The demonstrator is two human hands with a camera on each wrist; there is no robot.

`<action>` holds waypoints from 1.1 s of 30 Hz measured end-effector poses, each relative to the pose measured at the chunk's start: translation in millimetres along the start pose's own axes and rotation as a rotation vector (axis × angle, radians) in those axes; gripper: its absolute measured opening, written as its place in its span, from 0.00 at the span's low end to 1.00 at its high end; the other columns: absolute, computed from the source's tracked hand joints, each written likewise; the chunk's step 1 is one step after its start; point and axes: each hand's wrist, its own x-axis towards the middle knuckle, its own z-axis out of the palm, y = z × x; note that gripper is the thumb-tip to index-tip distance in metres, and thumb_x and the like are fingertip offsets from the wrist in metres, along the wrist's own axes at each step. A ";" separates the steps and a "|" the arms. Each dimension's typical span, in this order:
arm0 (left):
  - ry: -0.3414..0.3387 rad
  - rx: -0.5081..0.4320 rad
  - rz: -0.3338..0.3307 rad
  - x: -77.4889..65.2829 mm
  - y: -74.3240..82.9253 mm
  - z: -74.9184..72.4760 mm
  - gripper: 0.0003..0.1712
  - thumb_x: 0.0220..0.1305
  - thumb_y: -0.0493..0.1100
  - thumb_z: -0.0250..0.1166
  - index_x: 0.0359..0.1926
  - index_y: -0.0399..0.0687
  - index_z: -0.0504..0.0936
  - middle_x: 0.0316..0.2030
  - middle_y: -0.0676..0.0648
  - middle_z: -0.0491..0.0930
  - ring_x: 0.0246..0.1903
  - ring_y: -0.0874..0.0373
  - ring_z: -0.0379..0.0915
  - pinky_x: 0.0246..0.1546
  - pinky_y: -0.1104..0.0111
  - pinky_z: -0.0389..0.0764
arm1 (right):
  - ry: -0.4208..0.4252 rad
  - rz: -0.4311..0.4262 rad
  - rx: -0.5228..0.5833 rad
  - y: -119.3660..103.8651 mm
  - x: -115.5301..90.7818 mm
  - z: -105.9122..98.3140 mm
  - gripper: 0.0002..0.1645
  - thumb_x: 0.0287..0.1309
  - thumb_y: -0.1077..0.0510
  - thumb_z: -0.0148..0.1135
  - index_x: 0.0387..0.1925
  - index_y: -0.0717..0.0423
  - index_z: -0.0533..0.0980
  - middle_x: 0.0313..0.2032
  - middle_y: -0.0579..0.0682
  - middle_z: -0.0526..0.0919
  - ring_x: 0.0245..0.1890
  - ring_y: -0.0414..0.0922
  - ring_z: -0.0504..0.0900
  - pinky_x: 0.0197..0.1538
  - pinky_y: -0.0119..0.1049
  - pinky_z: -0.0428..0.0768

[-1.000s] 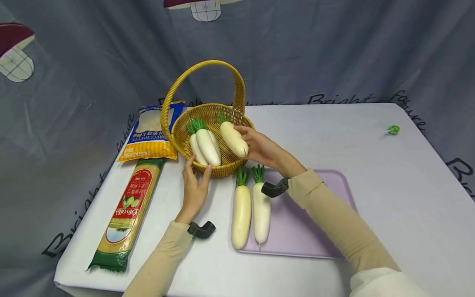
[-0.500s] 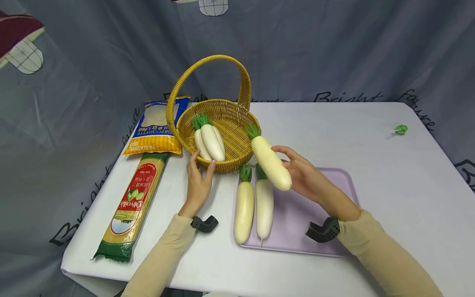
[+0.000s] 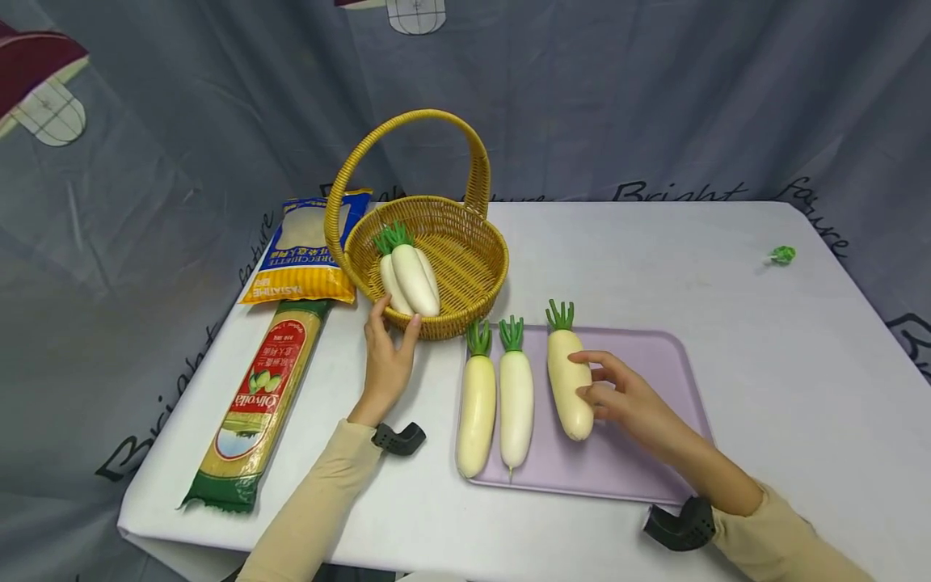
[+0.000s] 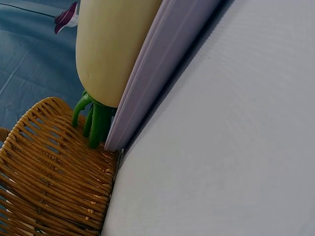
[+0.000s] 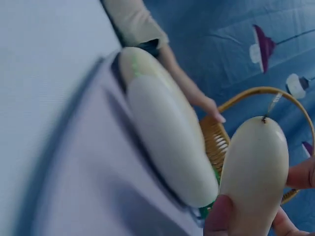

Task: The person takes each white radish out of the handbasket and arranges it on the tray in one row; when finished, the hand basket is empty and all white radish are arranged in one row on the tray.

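Note:
My right hand holds a pale white radish with green leaf stubs over the lilac tray. The right wrist view shows its blunt end between thumb and fingers. Two more radishes lie side by side along the tray's left side, a yellowish one and a whiter one. My left hand touches the near rim of the yellow wicker basket, thumb and fingers spread apart. Inside the basket, a bunch of smaller white radishes rests at the left. The left hand is outside its own wrist view.
Left of the basket lie a blue and yellow pasta bag and a long spaghetti packet. A small green piece sits on the white table at far right. The basket's tall handle arches above it; a grey curtain hangs behind.
My right hand has carried the radish out of the basket, rightward and nearer, to over the tray beside the other two. The left hand has stayed at the basket rim.

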 end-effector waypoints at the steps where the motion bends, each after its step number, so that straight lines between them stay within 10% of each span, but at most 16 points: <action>1: 0.001 -0.002 0.000 0.1 -0.1 0.0 0.36 0.63 0.59 0.51 0.66 0.52 0.50 0.62 0.36 0.51 0.62 0.44 0.54 0.64 0.53 0.58 | -0.002 -0.010 -0.019 3.9 -1.2 1.3 0.27 0.56 0.61 0.54 0.58 0.57 0.61 0.48 0.61 0.63 0.38 0.36 0.72 0.37 0.32 0.78; 33: 0.009 -0.003 0.011 1.4 -2.9 0.1 0.36 0.63 0.59 0.51 0.66 0.53 0.50 0.62 0.36 0.52 0.63 0.45 0.53 0.64 0.53 0.58 | 0.013 -0.170 -0.457 15.8 -15.4 37.3 0.25 0.57 0.49 0.58 0.57 0.42 0.67 0.43 0.55 0.64 0.36 0.42 0.70 0.33 0.26 0.72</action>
